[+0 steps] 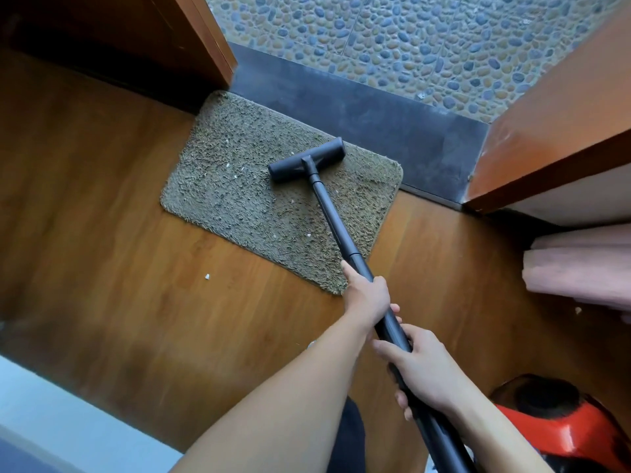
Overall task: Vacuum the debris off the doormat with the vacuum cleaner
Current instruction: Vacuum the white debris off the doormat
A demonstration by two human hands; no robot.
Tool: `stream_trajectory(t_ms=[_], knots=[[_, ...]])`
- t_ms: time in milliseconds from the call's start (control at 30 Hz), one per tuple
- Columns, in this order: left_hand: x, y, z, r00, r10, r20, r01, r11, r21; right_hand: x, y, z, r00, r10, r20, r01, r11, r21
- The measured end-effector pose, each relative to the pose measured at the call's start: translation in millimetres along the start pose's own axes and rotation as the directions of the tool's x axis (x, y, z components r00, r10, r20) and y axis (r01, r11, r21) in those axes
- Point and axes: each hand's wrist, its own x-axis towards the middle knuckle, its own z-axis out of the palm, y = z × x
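Observation:
A shaggy olive-brown doormat lies on the wooden floor against a dark stone threshold. Small white debris bits dot its pile. The vacuum's black floor head rests on the mat's far right part, joined to a long black wand that slants back toward me. My left hand grips the wand just past the mat's near edge. My right hand grips the wand lower down, closer to my body.
The red and black vacuum body sits at the lower right. A white scrap lies on the wooden floor left of the mat. An open wooden door stands at left, a door frame at right, pebble paving beyond the threshold. Pink fabric lies at right.

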Motion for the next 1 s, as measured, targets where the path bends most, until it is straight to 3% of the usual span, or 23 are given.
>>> stream_trajectory(t_ms=[300,733,1000], knots=[[6,19,-16,1.0,-0.022,0.002,0.022,0.999,-0.024,7,-21,10,1.0,0.006,-0.02,-0.006,1.0,-0.017],[-71,-55,17,0.99,-0.14,-0.019,0.139,0.989,-0.054,-57,59,-6,0.994,0.051,0.099,-0.045,0.997,-0.06],[-84,-73,22,0.99,-0.134,-0.041,0.131,0.989,-0.065,-69,75,-8,0.99,0.005,0.138,0.015,0.99,-0.142]])
